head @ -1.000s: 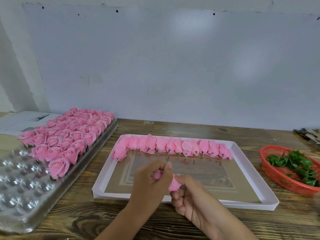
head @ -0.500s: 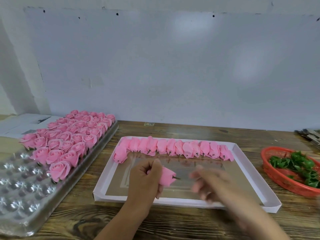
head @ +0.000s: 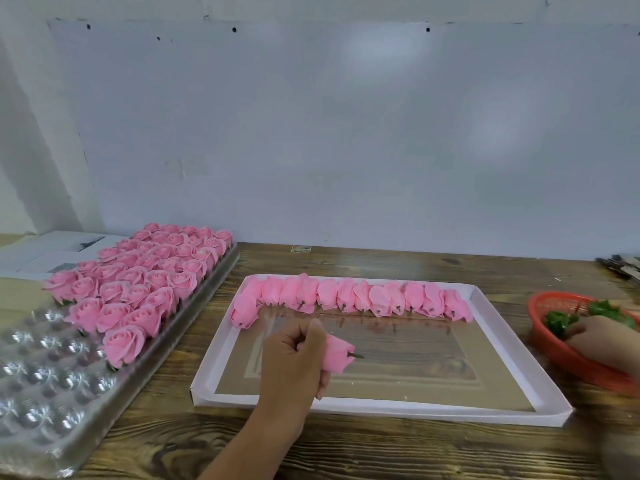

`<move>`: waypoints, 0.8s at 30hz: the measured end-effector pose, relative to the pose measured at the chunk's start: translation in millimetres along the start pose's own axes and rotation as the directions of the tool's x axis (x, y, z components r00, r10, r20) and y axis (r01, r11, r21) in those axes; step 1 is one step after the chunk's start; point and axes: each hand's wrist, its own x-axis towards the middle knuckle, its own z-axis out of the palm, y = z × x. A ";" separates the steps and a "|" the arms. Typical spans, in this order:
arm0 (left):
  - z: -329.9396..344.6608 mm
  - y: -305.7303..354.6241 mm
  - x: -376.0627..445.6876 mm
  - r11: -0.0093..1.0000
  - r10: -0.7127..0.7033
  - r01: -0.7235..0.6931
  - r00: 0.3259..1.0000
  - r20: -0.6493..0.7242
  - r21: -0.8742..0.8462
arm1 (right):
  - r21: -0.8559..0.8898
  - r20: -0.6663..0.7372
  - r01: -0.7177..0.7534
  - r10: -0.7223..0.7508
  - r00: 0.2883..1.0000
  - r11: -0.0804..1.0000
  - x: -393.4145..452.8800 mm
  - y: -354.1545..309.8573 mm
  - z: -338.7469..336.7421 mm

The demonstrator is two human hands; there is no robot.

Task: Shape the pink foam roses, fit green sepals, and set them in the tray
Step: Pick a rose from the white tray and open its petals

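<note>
Left hand (head: 292,363) was clenched around a pink foam rose (head: 335,356), held sideways over the shallow white cardboard tray (head: 381,407), with the short stub stem poking out to the right of the fist. Petals were wrapped up by the fingers, so the bud end was mostly hidden.

Just beyond that hand, a row of unshaped pink buds (head: 349,299) was lined up along the far wall of the cardboard tray, stems pointed back toward the hand. Off to the left of it, a clear plastic blister tray (head: 38,389) was seen on the wooden table (head: 346,452), its far half packed with finished open roses (head: 145,282) and its near cups bare.

Right hand (head: 602,339) was reached well out to the right, away from the rose, down inside a red mesh basket (head: 568,355) among the green sepals (head: 557,322). The fingers were blurred and partly cut off by the frame edge, so whether a sepal was pinched or not couldn't be told.

Some papers (head: 45,251) were lying beyond the blister tray at far left.
</note>
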 end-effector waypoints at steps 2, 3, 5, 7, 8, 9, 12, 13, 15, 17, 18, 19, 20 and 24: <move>0.7 0.2 -0.1 1.000 0.000 0.000 1.000 0.006 0.005 | 0.015 -0.006 0.006 -0.006 1.000 1.000 7.3 4.3 2.3; 0.7 0.1 0.0 1.000 -0.002 0.002 1.000 0.007 0.007 | 0.029 -0.032 -0.009 0.010 0.999 1.000 9.7 4.4 1.4; -0.2 -0.6 0.5 1.000 -0.004 0.004 1.000 0.008 0.006 | 0.059 -0.105 -0.046 0.052 0.993 0.997 13.5 3.9 -1.4; -0.8 -0.8 0.5 1.000 -0.007 0.007 1.000 0.012 0.002 | 0.083 -0.175 -0.051 0.065 0.982 0.995 16.3 2.1 -4.5; -1.0 -0.9 0.5 1.000 -0.011 0.011 1.000 0.013 -0.001 | 0.093 -0.195 -0.051 0.068 0.978 0.994 17.8 1.2 -6.3; -1.2 -1.2 0.6 1.000 -0.014 0.014 1.000 0.013 -0.005 | 0.120 -0.217 -0.039 0.064 0.974 0.992 21.0 2.2 -7.9; -1.9 -2.3 1.2 1.000 -0.023 0.023 1.000 0.008 -0.008 | 0.227 -0.294 0.005 0.064 0.954 0.974 28.3 12.0 -9.8; -2.0 -2.5 1.2 1.000 -0.024 0.024 1.000 0.009 -0.008 | 0.224 -0.328 0.014 0.062 0.943 0.974 30.0 14.7 -9.0; -2.1 -2.1 0.9 1.000 -0.021 0.021 1.000 0.009 -0.011 | 0.226 -0.381 0.017 0.072 0.922 0.974 32.8 18.3 -9.5; -1.8 -1.8 0.5 1.000 -0.025 0.025 1.000 0.010 -0.016 | 0.295 -0.328 -0.032 0.132 0.935 0.955 29.1 17.7 -10.8; -1.5 -1.7 0.4 0.999 -0.030 0.030 0.999 0.010 -0.017 | 0.294 -0.282 -0.052 0.138 0.949 0.954 26.6 17.2 -11.7; -1.5 -1.8 0.3 0.999 -0.036 0.036 0.999 0.009 -0.019 | 0.272 -0.238 -0.062 0.130 0.963 0.960 27.5 19.6 -11.1; -1.7 -2.0 0.6 0.999 -0.041 0.041 0.999 0.009 -0.020 | 0.261 -0.209 -0.068 0.125 0.970 0.963 26.2 20.0 -11.3; -1.8 -2.9 1.2 0.998 -0.057 0.057 0.998 -0.004 -0.027 | 0.279 -0.350 0.025 0.077 0.933 0.960 22.3 21.5 -7.3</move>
